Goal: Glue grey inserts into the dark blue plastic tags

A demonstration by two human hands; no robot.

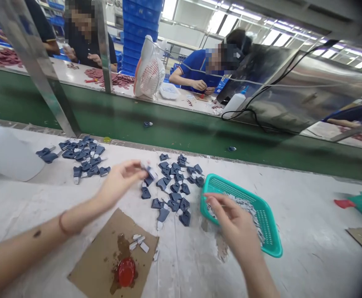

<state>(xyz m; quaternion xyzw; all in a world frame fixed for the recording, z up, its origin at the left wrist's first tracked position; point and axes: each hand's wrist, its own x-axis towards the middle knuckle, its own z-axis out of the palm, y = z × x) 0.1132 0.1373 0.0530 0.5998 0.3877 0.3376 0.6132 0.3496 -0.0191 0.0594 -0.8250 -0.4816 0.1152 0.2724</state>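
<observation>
My left hand (120, 181) pinches a small dark blue plastic part (150, 177) with a white piece on it, blurred by motion. It is held just above the left edge of a loose group of similar blue parts (174, 197) on the table. My right hand (235, 221) is over the near left side of a green perforated basket (272, 231), which holds many small white-grey pieces (246, 203). Its thumb and fingers are drawn together, and whatever may be between the tips is too small to make out.
A brown cardboard sheet (90, 265) carries a red cap-like dish (126, 272), wet stains and several white pieces (144, 247). More blue parts (83, 153) and a white jug (7, 153) lie left. Beyond runs a green conveyor belt (187, 132), with co-workers (193, 68) across it.
</observation>
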